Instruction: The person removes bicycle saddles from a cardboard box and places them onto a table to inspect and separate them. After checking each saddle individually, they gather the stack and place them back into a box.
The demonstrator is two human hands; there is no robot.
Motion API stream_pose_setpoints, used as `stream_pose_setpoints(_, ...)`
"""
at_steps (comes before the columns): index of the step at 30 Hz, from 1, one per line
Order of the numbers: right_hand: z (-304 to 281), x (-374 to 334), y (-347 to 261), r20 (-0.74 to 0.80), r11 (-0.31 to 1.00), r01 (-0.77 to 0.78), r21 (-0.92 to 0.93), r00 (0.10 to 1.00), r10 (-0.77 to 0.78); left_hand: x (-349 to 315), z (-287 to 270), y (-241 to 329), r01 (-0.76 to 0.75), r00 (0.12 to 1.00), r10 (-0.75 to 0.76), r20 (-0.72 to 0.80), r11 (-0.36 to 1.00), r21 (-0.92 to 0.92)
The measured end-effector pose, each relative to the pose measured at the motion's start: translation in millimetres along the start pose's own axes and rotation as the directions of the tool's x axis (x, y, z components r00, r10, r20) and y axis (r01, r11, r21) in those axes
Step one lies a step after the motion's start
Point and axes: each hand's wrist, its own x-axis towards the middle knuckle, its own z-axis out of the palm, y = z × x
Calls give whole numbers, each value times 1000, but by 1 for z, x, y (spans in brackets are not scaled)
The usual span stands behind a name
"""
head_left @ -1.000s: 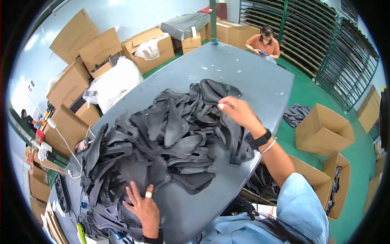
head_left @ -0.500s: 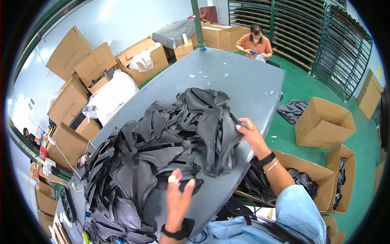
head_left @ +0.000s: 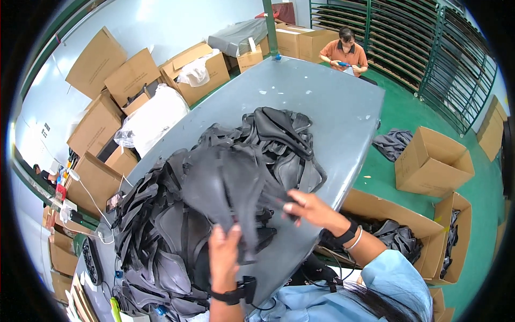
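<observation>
My left hand (head_left: 222,255) pinches the narrow end of a black bicycle saddle cover (head_left: 205,180), its wide end raised over the pile and smeared by motion. To the right, my right hand (head_left: 317,212) is closed on the narrow tip of another dark piece (head_left: 272,197), apparently a second saddle cover, whose far part is blurred and partly hidden. Beneath and beyond both hands spreads a large heap of similar black saddle covers (head_left: 137,225) on the grey table.
The grey table (head_left: 343,115) has a corner post behind it. Open cartons (head_left: 429,166) stand on the green floor at right, some holding dark pieces. More boxes (head_left: 96,126) lean at left. A person in orange (head_left: 343,52) sits beyond the table, before tall racks (head_left: 399,43).
My left hand, empty before, has taken hold of a saddle cover. My right hand has moved down and left, now gripping a narrow tip. The view has shifted slightly.
</observation>
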Motion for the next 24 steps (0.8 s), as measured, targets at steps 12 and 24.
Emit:
stream_pose_setpoints(12, -48, 98, -14, -168, 994, 86, -73, 981, -97, -16, -91, 90, -175, 848, 265, -458, 958, 228)
stream_pose_setpoints(24, -167, 84, -53, -289, 1000, 16, -26, 957, -23, -26, -187, 59, -185, 749, 564, -347, 681, 709)
